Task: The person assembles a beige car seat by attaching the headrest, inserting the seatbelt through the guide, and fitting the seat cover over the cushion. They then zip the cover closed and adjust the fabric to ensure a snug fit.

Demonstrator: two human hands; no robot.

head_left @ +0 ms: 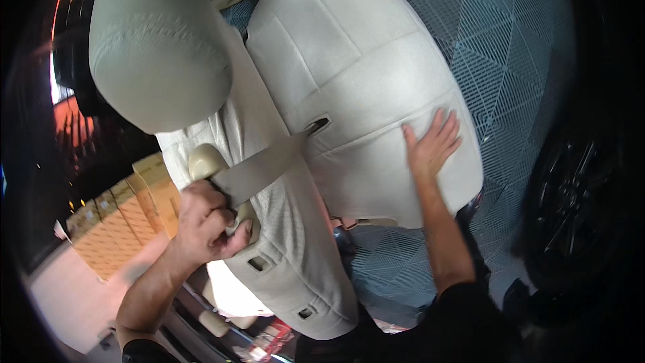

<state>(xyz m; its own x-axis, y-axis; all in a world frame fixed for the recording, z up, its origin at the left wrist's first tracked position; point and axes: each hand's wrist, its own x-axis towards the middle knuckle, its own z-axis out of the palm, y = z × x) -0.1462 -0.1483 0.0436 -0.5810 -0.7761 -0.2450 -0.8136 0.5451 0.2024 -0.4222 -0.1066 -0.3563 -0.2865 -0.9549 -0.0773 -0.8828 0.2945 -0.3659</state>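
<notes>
Left hand (209, 223): we are closing our grip on the belt (263, 169), seven o'clock, pulling it taut.
Right hand (431, 146): we are pressing it open, flat on the seat cushion (363, 74), three o'clock, steadying it.

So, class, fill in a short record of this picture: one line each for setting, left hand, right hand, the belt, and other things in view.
Setting: beige car seat out of a vehicle, on grey grid floor tiles
Left hand: closed on the beige belt strap, beside its plastic guide
Right hand: flat, fingers spread, on the seat cushion
Belt: runs from the left hand into a slot in the cushion
Other: headrest, cardboard boxes, dark tyre
</notes>
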